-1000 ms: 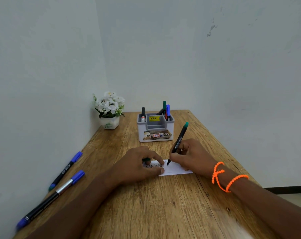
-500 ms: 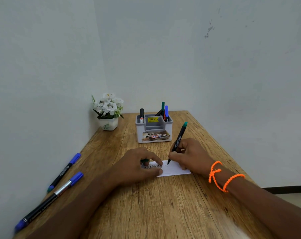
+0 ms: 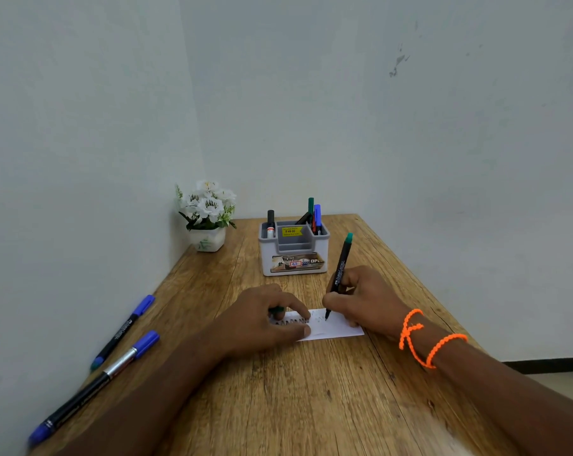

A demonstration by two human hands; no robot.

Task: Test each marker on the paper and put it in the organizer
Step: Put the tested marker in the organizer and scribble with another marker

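**woodgrain_fan:** Wood-grain table (image 3: 278, 406) takes up most of the view, pushed into a corner of pale walls. Where's this person at with the marker job, you reckon?

**penpusher:** Somewhere in the middle, I'd say. The white-and-grey organizer (image 3: 294, 258) at the back already has a few markers standing in it: a black one with a red band (image 3: 271, 223) alone in the left slot, and a bunch in the right slot (image 3: 314, 216) where I can make out green, blue and what looks like red. Centre section looks empty, just a yellow price sticker on it.

**woodgrain_fan:** And what's left?

**penpusher:** Two blue-capped markers (image 3: 120, 334) are lying near the left wall, well apart from the paper, so those look untested. Plus the one in hand.

**woodgrain_fan:** Which hand?

**penpusher:** Right hand (image 3: 365, 302) is closed around a black marker with a green end (image 3: 339, 274), writing grip, tip down on the small white paper (image 3: 341, 327). There are scribbles on the paper already. Left hand (image 3: 265, 319) presses the paper flat, fingers curled over something green, probably the cap, though it's mostly hidden.

**woodgrain_fan:** So capping it and dropping it in the organizer comes after?

**penpusher:** That's my guess. Little pot of white flowers (image 3: 207, 215) just sits in the corner.
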